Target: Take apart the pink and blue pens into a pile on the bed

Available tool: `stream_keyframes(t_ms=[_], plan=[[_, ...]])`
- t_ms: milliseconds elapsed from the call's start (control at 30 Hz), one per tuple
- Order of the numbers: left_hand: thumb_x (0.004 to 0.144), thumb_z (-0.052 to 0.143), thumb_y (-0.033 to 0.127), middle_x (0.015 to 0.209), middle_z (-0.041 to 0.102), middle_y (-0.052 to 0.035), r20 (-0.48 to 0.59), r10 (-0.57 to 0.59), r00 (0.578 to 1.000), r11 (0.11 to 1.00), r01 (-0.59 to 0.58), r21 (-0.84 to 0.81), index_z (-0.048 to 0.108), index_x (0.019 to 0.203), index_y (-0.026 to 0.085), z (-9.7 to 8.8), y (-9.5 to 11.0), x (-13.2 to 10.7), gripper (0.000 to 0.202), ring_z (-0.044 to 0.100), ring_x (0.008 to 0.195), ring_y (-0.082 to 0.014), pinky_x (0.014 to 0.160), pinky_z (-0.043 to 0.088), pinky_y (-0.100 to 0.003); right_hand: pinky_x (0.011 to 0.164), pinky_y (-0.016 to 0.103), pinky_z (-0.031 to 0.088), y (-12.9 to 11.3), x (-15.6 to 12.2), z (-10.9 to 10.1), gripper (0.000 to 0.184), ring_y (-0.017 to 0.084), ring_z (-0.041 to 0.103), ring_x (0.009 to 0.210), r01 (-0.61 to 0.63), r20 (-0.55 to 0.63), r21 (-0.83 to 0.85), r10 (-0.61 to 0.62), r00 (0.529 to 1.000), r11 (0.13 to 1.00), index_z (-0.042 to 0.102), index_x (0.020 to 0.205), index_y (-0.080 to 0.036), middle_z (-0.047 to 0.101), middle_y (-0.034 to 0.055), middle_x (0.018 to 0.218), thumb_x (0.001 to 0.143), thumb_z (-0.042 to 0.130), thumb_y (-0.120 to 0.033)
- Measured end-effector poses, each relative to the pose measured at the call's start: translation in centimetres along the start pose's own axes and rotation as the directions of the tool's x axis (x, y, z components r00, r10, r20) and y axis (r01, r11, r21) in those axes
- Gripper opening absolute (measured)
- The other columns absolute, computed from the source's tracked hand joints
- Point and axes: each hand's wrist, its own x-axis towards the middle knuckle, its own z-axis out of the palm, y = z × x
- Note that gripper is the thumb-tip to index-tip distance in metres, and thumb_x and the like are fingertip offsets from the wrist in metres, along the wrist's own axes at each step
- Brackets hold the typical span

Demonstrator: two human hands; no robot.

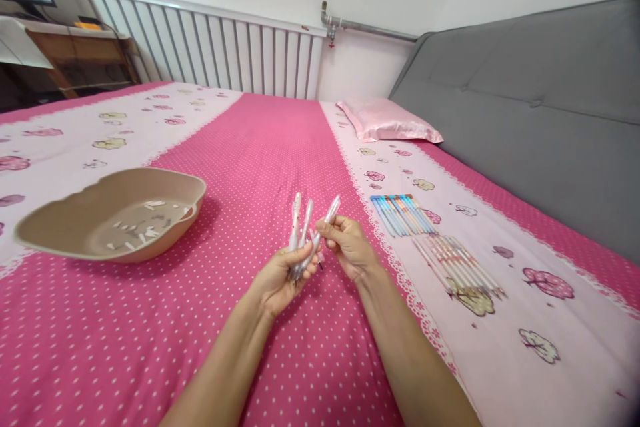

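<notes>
Your left hand grips several pale pens above the pink bed; your right hand pinches the rightmost one. Blue pens lie in a row on the bed to your right.

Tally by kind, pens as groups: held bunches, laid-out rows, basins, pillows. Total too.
Held pen bunch: 1 (pens overlap, not counted singly)
Pen rows: 2 (blue row, pale row)
Basin: 1
Pillow: 1
Total: 5
</notes>
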Motion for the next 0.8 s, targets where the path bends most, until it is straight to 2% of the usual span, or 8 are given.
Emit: stream_keyframes(t_ms=[133, 267, 367, 467, 567, 667, 733, 800], plan=[[0.089, 0.039, 0.012, 0.054, 0.06, -0.0038, 0.109, -0.123, 0.986, 0.974, 0.141, -0.176, 0.061, 0.078, 0.006, 0.0, 0.1, -0.2, 0.025, 0.054, 0.038, -0.0044, 0.037, 0.045, -0.009, 0.039, 0.017, 0.033, 0.0, 0.0, 0.1, 0.032, 0.003, 0.037, 0.038, 0.021, 0.081, 0.079, -0.027, 0.996, 0.997, 0.06, 0.066, -0.017, 0.048, -0.0083, 0.047, 0.048, 0.08, -0.034], [0.09, 0.036, 0.013, 0.054, 0.06, -0.004, 0.199, -0.112, 0.973, 0.966, 0.154, -0.208, 0.061, 0.079, 0.005, 0.0, -0.3, -0.4, 0.028, 0.054, 0.039, -0.0044, 0.037, 0.045, -0.009, 0.041, 0.018, 0.036, 0.1, -0.2, 0.1, 0.031, 0.003, 0.038, 0.038, 0.023, 0.132, 0.147, -0.043, 0.99, 0.989, 0.064, 0.069, -0.02, 0.058, -0.006, 0.054, 0.047, 0.079, -0.035], [0.089, 0.038, 0.013, 0.054, 0.061, -0.0038, 0.216, -0.082, 0.973, 0.971, 0.127, -0.202, 0.061, 0.082, 0.005, 0.2, -0.6, -0.5, 0.025, 0.054, 0.039, -0.0041, 0.038, 0.045, -0.008, 0.041, 0.019, 0.036, 0.3, -0.3, -0.3, 0.031, 0.003, 0.038, 0.038, 0.02, 0.164, 0.16, -0.046, 0.985, 0.987, 0.066, 0.073, -0.022, 0.064, -0.0041, 0.061, 0.049, 0.078, -0.036], [0.085, 0.047, 0.013, 0.055, 0.061, -0.0028, 0.172, -0.042, 0.984, 0.991, 0.062, -0.115, 0.061, 0.081, 0.006, 0.5, -0.8, -0.5, 0.016, 0.054, 0.039, -0.0035, 0.039, 0.044, -0.008, 0.044, 0.019, 0.038, 0.4, -0.2, -0.7, 0.03, 0.003, 0.038, 0.038, 0.029, 0.222, 0.171, -0.067, 0.973, 0.985, 0.068, 0.08, -0.024, 0.067, -0.0031, 0.067, 0.054, 0.076, -0.036], [0.076, 0.061, 0.015, 0.06, 0.062, -0.0009, 0.099, 0.172, 0.98, 0.98, -0.18, 0.08, 0.06, 0.083, 0.009, 0.6, -1.0, -0.3, 0.009, 0.056, 0.044, -0.0043, 0.042, 0.045, -0.01, 0.046, 0.018, 0.039, 0.2, 0.1, -1.0, 0.032, 0.003, 0.041, 0.042, 0.035, 0.245, 0.122, -0.064, 0.967, 0.992, 0.067, 0.091, -0.023, 0.068, -0.0021, 0.073, 0.061, 0.073, -0.032], [0.069, 0.068, 0.021, 0.059, 0.06, 0.0019, 0.068, 0.462, 0.884, 0.806, -0.451, 0.384, 0.057, 0.078, 0.013, 0.3, -1.1, 0.3, 0.017, 0.055, 0.047, -0.0067, 0.045, 0.045, -0.015, 0.043, 0.016, 0.034, 0.0, 0.3, -0.9, 0.033, 0.003, 0.041, 0.043, 0.068, 0.145, 0.019, -0.07, 0.987, 0.998, 0.066, 0.092, -0.019, 0.066, -0.0018, 0.07, 0.062, 0.073, -0.03], [0.069, 0.068, 0.023, 0.053, 0.055, 0.0045, 0.061, 0.592, 0.804, 0.644, -0.517, 0.564, 0.054, 0.073, 0.015, -0.1, -1.2, 0.7, 0.017, 0.051, 0.046, -0.0066, 0.045, 0.042, -0.017, 0.042, 0.016, 0.033, 0.1, 0.4, -0.7, 0.028, 0.003, 0.042, 0.042, 0.098, 0.04, -0.05, -0.096, 0.995, 0.994, 0.065, 0.081, -0.016, 0.063, -0.0029, 0.061, 0.059, 0.076, -0.03], [0.07, 0.066, 0.024, 0.052, 0.049, 0.0064, 0.066, 0.669, 0.741, 0.515, -0.525, 0.677, 0.053, 0.07, 0.015, -0.6, -1.3, 1.0, 0.016, 0.045, 0.045, -0.0053, 0.044, 0.038, -0.017, 0.044, 0.017, 0.034, 0.3, 0.3, -0.3, 0.028, 0.005, 0.048, 0.045, 0.103, -0.046, -0.109, -0.108, 0.993, 0.989, 0.062, 0.069, -0.014, 0.06, -0.0028, 0.055, 0.054, 0.078, -0.03]])
